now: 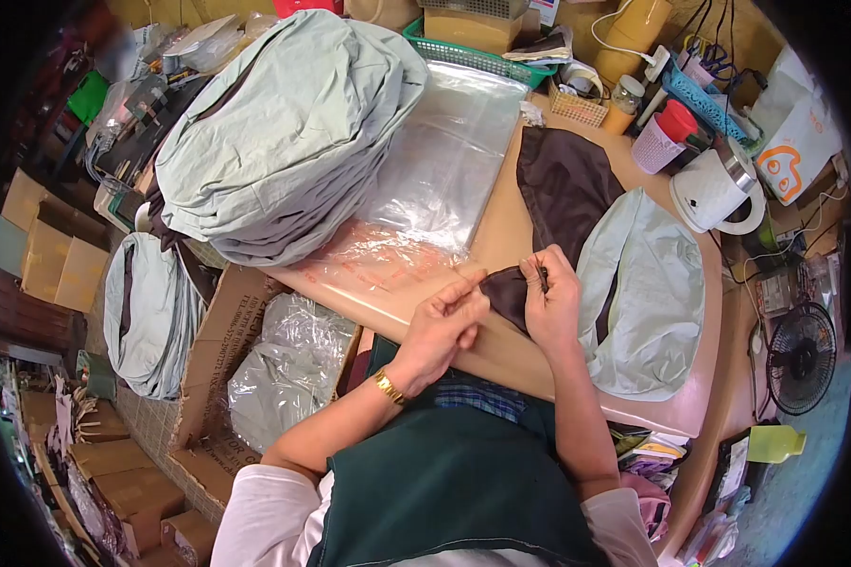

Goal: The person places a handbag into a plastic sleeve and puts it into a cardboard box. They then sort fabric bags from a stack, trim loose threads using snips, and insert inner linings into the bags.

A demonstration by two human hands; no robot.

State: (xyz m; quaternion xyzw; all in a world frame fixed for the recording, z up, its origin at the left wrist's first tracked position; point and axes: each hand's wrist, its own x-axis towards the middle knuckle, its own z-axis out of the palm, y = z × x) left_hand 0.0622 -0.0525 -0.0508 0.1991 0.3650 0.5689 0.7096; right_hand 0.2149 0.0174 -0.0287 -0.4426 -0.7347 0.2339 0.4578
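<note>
Near the front edge of the table, my left hand [440, 326], with a gold watch at its wrist, is closed, its thumb and forefinger pinched at the corner of a dark brown cloth [507, 295]. My right hand [552, 302] is closed over the same cloth's other side, with a small dark thing between its fingertips that I cannot make out. Beyond the hands lies another dark brown fabric piece [565, 184]. Right of my right hand rests a pale grey-green fabric piece [648, 298] with a dark slit.
A large pile of pale fabric covers [284, 132] stands at the left, beside clear plastic bags [444, 142]. Below it, an open carton [203, 369] holds plastic-wrapped items. A white kettle [714, 194], pink cup [657, 146] and black fan [802, 357] are at the right.
</note>
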